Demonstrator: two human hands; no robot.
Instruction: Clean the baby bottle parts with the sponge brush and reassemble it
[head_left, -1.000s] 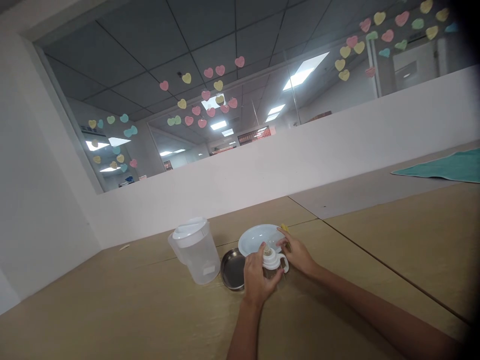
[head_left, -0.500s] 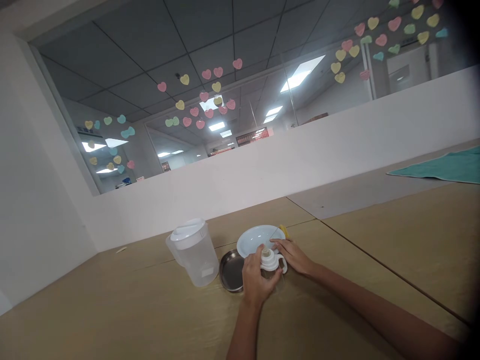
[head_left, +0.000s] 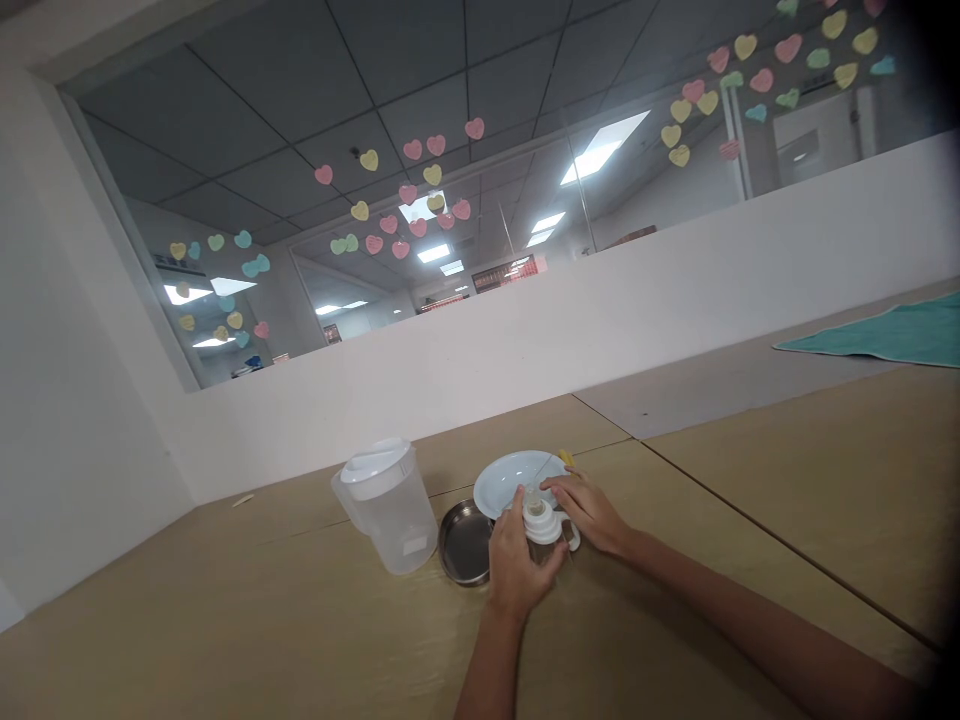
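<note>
My left hand [head_left: 516, 572] is wrapped round the near left side of a clear bottle with a white collar [head_left: 541, 528], a white side handle and a clear tip; it looks like a baby bottle. My right hand [head_left: 592, 513] reaches in from the right, its fingers bent together beside the tip. A thin pale line shows at those fingertips; what they pinch is too small to make out. Just behind the bottle is a white bowl [head_left: 501, 482]. A yellow piece [head_left: 568, 460] shows at the bowl's right rim, partly beside my right hand.
A lidded translucent pitcher [head_left: 397, 520] stands on the left of the wooden table [head_left: 300, 630]. Between it and my left hand lies a round dark metal pan [head_left: 463, 550]. A green cloth [head_left: 892, 335] lies at the far right. Behind runs a white wall [head_left: 465, 360] under a window.
The bottle and my left hand have shifted slightly right. The bottle's tip looks more upright and exposed. The thin line by my right fingertips has moved a little left.
</note>
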